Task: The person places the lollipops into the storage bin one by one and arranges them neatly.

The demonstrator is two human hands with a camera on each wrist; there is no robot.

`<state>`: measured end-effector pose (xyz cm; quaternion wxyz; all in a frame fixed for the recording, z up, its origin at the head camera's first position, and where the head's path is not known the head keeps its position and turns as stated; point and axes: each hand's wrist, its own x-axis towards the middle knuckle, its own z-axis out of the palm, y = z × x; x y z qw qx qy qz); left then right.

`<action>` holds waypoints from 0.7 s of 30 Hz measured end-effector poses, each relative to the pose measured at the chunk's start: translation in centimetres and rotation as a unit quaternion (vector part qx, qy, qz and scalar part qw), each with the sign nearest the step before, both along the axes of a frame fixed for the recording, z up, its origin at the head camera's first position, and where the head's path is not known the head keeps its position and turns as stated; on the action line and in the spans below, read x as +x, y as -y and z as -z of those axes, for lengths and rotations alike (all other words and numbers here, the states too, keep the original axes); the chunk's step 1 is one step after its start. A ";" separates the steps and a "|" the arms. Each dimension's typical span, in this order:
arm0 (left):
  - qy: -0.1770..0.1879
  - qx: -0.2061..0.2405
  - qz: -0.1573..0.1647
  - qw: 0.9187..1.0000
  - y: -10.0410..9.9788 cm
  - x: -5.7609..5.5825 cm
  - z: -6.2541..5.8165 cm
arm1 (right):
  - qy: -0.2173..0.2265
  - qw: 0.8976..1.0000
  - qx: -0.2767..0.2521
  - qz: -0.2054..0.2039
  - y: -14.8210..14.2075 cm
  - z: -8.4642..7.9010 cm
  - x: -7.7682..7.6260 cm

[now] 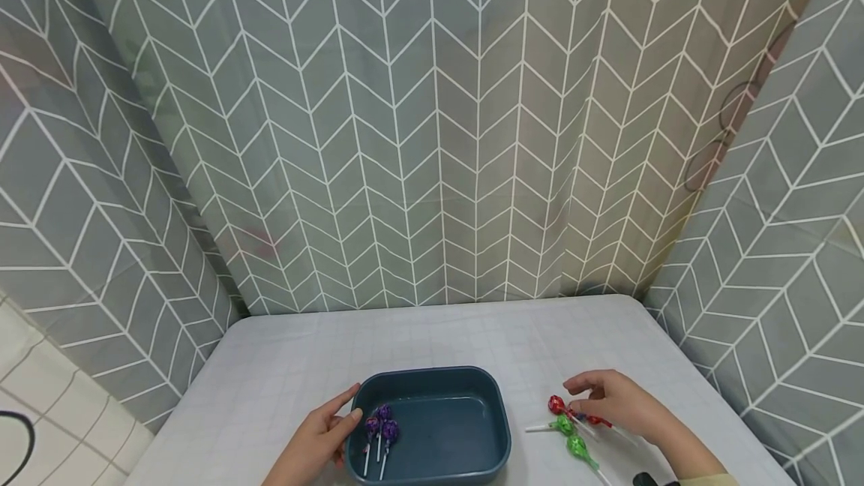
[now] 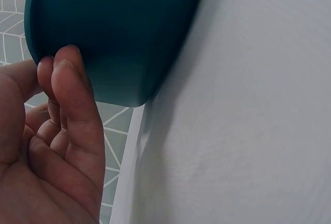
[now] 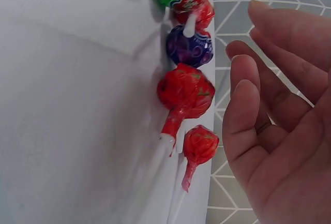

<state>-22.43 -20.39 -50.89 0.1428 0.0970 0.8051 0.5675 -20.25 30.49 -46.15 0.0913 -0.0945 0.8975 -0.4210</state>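
A dark blue rectangular tub (image 1: 451, 426) stands at the table's front. At its left rim my left hand (image 1: 316, 437) grips the wall, thumb over the edge and fingers outside. Several purple-wrapped lollipops (image 1: 390, 431) lie inside, at the tub's left end. To the right, my right hand (image 1: 624, 403) hovers over a loose group of lollipops, fingers relaxed and holding nothing. That group has red lollipops (image 3: 186, 92), green ones (image 1: 577, 447) and a purple one (image 3: 190, 46). In the right wrist view the hand (image 3: 282, 100) is beside them with a gap between.
A white cloth covers the table (image 1: 418, 336). Grey curtains (image 1: 445, 133) with a white zigzag pattern hang behind it and at both sides. Pale tiles (image 1: 54, 411) show at the lower left.
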 end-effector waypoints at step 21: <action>-0.002 0.003 0.000 1.000 -0.1 0.3 -0.5 | -0.038 0.994 0.094 -0.044 0.3 0.7 -0.5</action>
